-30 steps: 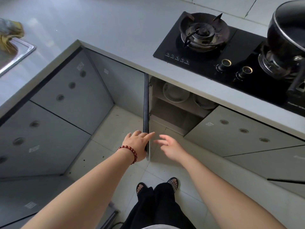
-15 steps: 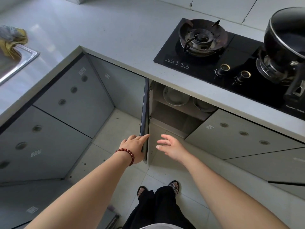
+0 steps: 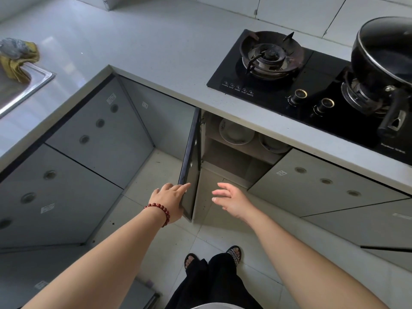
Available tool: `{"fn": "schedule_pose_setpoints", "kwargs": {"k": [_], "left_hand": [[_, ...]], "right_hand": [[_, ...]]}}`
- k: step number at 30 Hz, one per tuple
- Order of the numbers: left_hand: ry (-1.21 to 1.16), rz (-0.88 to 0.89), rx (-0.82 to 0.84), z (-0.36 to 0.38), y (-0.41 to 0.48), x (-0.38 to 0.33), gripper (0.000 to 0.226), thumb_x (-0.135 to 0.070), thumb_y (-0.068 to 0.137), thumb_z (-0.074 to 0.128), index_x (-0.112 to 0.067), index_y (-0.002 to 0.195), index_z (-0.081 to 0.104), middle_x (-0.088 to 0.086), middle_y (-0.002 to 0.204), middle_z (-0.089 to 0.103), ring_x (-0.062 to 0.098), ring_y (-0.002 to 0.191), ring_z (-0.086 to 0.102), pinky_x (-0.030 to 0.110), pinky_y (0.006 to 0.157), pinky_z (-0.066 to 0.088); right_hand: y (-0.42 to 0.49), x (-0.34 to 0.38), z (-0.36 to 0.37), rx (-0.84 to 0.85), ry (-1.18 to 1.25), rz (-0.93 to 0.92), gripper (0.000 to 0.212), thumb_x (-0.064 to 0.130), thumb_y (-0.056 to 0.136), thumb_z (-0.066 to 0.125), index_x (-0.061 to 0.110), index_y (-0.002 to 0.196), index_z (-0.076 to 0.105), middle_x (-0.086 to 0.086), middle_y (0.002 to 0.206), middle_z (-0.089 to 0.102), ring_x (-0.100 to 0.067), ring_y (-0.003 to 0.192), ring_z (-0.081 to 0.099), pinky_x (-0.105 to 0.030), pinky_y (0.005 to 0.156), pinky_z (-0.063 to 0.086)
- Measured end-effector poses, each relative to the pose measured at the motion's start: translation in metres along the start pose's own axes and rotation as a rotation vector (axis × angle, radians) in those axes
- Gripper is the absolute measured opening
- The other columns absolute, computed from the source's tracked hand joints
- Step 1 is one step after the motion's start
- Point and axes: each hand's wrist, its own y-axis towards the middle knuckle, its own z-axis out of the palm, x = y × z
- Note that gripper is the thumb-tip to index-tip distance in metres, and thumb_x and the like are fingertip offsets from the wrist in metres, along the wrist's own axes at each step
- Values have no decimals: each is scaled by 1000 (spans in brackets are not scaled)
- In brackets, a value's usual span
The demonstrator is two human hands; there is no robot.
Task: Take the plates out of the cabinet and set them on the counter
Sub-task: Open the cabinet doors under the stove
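Note:
Under the grey counter [image 3: 156, 47] a cabinet stands with its dark door [image 3: 189, 166] swung open towards me. On its upper shelf lie a white plate [image 3: 235, 132] and, to the right, a second plate [image 3: 273, 144] partly hidden by the counter edge. My left hand [image 3: 170, 200], with a red bead bracelet on the wrist, rests with straight fingers against the door's lower edge. My right hand [image 3: 231, 200] hovers open and holds nothing, in front of the cabinet opening, well below the plates.
A black gas hob [image 3: 312, 85] sits on the counter right of the cabinet, with a black pot [image 3: 383, 52] on its right burner. A steel sink [image 3: 24, 88] with a yellow cloth [image 3: 15, 61] is at far left. Closed grey cabinet fronts flank the opening.
The view has tilted down a little and the door has swung slightly wider under my left hand. My right hand has spread its fingers and stays beside the door.

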Motion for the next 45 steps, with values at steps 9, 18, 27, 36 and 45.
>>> {"fn": "schedule_pose_setpoints", "kwargs": {"k": [9,18,27,36,45], "left_hand": [[-71,-33,-19,4,-1,9,71,-23,84,52,-34,145,16,-8,145,38,23,135,24,44,107,29],[-99,-96,-31,6,-8,26,71,-21,83,48,-34,145,17,-8,146,36,21,136,22,42,105,29],[-83,-108,-16,6,-10,27,70,-22,84,48,-34,145,17,-10,148,32,22,137,20,45,107,28],[-170,-199,-25,2,-7,24,73,-16,80,50,-34,143,20,-10,147,34,20,134,23,41,100,34],[-166,-76,-118,-21,28,-50,69,-21,82,52,-30,144,23,-8,149,32,24,138,19,45,106,32]], "right_hand": [[-2,-4,9,-7,-15,8,58,13,87,62,14,139,37,0,127,59,-13,95,55,-18,69,40],[-7,4,18,-29,-9,-9,58,14,87,61,16,140,37,3,128,58,-13,99,57,-20,70,42],[-11,12,21,-39,-22,-38,59,16,87,61,17,140,37,7,125,59,-9,88,59,-20,64,45],[-12,9,0,-57,13,-50,58,13,87,62,13,139,37,5,123,60,-12,101,56,-19,71,41],[-19,-1,-65,-115,59,-56,57,14,86,62,15,138,39,7,120,60,-10,101,58,-22,77,42]]}}
